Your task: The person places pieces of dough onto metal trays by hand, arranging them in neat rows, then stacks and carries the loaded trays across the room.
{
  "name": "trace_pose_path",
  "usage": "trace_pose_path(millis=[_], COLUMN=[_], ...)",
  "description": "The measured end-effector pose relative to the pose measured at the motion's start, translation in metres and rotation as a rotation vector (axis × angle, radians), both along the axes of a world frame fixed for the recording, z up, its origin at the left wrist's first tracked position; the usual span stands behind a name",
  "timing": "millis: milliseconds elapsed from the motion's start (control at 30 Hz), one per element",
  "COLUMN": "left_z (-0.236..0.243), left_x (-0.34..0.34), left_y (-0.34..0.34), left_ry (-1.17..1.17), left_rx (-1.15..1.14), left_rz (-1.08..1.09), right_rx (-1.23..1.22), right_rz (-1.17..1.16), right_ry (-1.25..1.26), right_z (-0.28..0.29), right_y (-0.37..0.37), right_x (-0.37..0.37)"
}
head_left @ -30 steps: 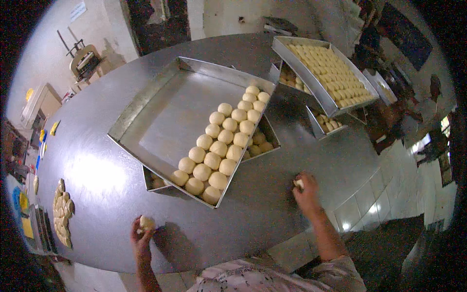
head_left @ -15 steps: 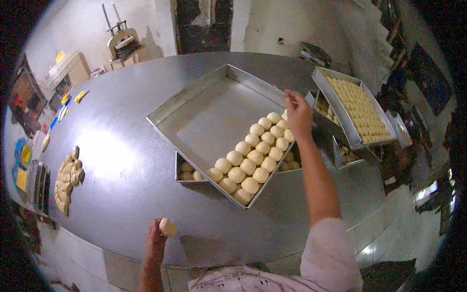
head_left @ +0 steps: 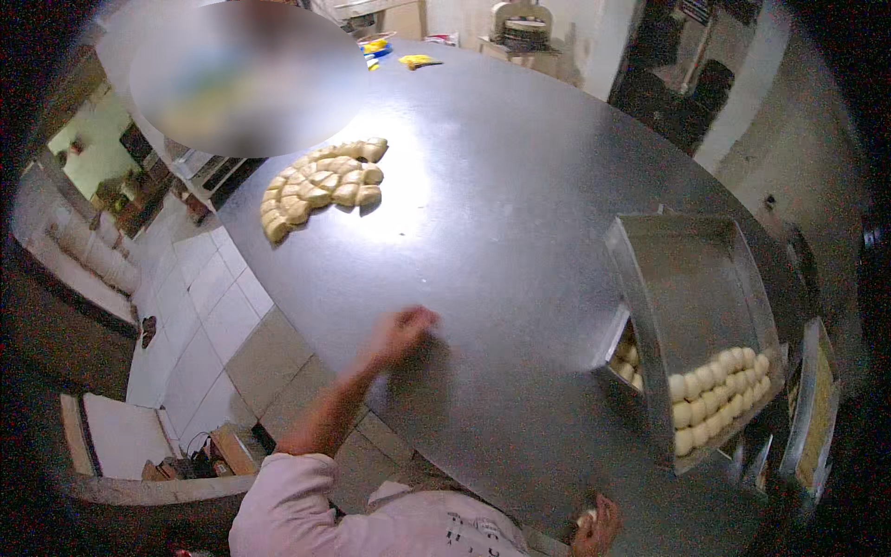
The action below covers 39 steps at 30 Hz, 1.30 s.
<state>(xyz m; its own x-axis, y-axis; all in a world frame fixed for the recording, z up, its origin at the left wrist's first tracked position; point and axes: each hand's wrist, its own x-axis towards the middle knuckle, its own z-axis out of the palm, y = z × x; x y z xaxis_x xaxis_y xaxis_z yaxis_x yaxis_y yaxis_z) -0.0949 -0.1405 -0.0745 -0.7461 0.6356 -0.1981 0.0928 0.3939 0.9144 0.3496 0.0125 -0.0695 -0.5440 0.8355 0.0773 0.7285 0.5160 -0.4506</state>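
So we're maybe a third of the way through filling the metal tray (head_left: 691,278); the rolled dough balls (head_left: 719,395) only cover its end nearest our right hand (head_left: 599,524), and the rest is bare. That right hand is curled around one pale dough piece (head_left: 587,517) at the table's edge, just short of the tray; the left hand (head_left: 399,334) is cupped down on the steel table (head_left: 501,186), probably rolling one, though we can't tell for sure. Up ahead of the left hand sits a cluster of cut dough pieces (head_left: 320,186), so plenty left.

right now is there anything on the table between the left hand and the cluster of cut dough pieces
No. In the head view, only bare metal table lies between the left hand and the cut dough pieces.
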Motion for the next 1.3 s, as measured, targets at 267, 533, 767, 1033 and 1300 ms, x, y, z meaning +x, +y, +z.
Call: trace_pose_path(millis=[267, 533, 767, 1033, 1300], left_z=[-0.008, -0.028, -0.031, 0.011, 0.044], left_x=[-0.172, -0.256, -0.191, -0.019, 0.083], left_y=[-0.021, 0.030, -0.007, 0.039, 0.109], left_ry=[0.999, 0.955, 0.941, 0.049, -0.145], left_rx=[-0.302, -0.706, -0.066, 0.189, 0.278], left_rz=[0.515, 0.363, -0.114, -0.005, -0.251], right_rx=[-0.021, -0.355, 0.173, 0.221, 0.249], right_rz=[-0.356, -0.823, -0.524, -0.359, -0.259], right_ry=[-0.057, -0.157, 0.101, 0.074, -0.096], right_z=[-0.019, -0.011, -0.045, -0.026, -0.032], right_y=[0.016, 0.091, 0.067, 0.071, 0.082], right_x=[-0.058, -0.038, 0.042, 0.017, 0.070])
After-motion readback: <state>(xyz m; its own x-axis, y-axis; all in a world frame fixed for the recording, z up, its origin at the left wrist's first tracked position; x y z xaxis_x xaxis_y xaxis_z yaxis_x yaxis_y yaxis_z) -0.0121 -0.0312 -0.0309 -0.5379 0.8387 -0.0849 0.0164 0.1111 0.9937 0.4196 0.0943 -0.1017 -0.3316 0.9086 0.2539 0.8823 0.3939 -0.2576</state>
